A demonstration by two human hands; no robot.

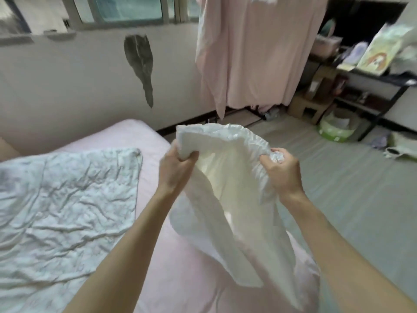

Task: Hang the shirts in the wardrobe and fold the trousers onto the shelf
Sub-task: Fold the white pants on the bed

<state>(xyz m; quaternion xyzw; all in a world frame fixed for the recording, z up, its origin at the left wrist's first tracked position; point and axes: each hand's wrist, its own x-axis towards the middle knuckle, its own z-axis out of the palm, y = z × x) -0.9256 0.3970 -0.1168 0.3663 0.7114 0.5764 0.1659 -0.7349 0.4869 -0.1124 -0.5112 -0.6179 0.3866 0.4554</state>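
Both hands raised over the bed's corner. Left hand point(174, 167) grips a bunched edge of a white garment point(225, 188), fingers curled round the cloth; right hand point(283, 169) clenches the gathered edge on the other side. Garment hangs between them, its lower part draping onto the pink bed point(144, 141). Shirt or trousers: cannot tell.

Edges: bed corner sits just beyond the left hand; wall close behind it. A crumpled white quilt point(67, 199) covers the bed's left part. To the right, grey floor point(349, 188) lies open as far as a black shelf rack point(383, 105) and a green-and-white tub point(337, 129). A pink cloth point(259, 53) hangs ahead, near the wall.

Writing: none readable; a picture card point(379, 50) on the rack is blurred.
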